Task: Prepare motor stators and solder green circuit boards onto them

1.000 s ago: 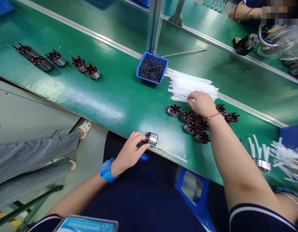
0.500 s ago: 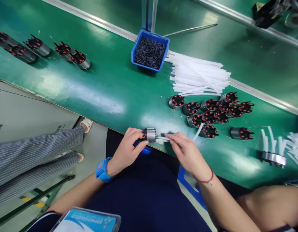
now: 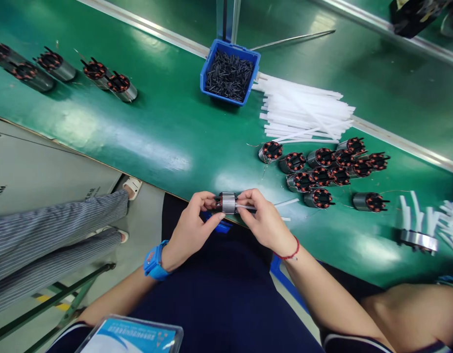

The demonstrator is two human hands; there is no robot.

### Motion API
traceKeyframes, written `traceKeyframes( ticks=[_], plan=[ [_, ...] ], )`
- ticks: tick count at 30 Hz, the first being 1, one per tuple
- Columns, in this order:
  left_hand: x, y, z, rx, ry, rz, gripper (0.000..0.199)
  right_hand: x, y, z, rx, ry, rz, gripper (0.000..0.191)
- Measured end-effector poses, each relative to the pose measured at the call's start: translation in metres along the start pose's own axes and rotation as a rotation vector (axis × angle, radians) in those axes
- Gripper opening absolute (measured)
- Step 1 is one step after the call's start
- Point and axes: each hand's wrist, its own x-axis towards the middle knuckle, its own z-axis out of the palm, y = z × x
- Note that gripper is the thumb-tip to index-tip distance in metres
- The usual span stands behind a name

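My left hand (image 3: 197, 215) is closed around the left end of a motor stator (image 3: 228, 203), a silvery cylinder with black prongs, lying sideways over the bench's front edge. At its right end my right hand (image 3: 262, 215) pinches a thin white strip (image 3: 244, 207) that runs up to the stator; whether it goes inside I cannot tell. Beyond the right fingers a white strip end (image 3: 288, 202) sticks out over the green bench, with a shorter white end (image 3: 285, 218) below it. The right palm hides how these ends connect.
Several wound stators (image 3: 322, 176) stand to the right, others (image 3: 123, 88) at the far left. Behind are a blue bin (image 3: 203, 83) of small black pieces and a pile of white strips (image 3: 303, 108). A stator with upright strips (image 3: 419, 240) sits near another person's arm (image 3: 406, 314).
My right hand has slid left along the white strip, right up to the stator. The raised white strip beyond that hand now points lower. My left hand keeps its hold.
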Motion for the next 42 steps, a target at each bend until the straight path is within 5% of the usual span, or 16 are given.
traceKeyframes(
  ticks=[10,16,22,32,42],
  plan=[
    [0.003,0.006,-0.003,-0.001,-0.065,0.069,0.009,-0.003,-0.003,-0.013,-0.107,-0.107,-0.023,0.034],
    [0.002,0.005,-0.001,-0.017,-0.078,0.111,0.008,0.003,-0.004,-0.028,-0.339,-0.216,-0.012,0.014],
    [0.001,0.004,-0.002,-0.036,-0.080,0.120,0.014,0.008,-0.006,-0.021,-0.298,-0.240,-0.015,0.008],
    [0.006,0.001,-0.009,-0.077,-0.122,0.106,0.018,0.007,-0.001,-0.008,0.106,-0.207,0.051,0.014],
    [-0.004,0.001,-0.002,-0.236,-0.002,0.161,0.017,-0.003,0.007,0.011,0.653,-0.074,0.398,0.030]
  ],
)
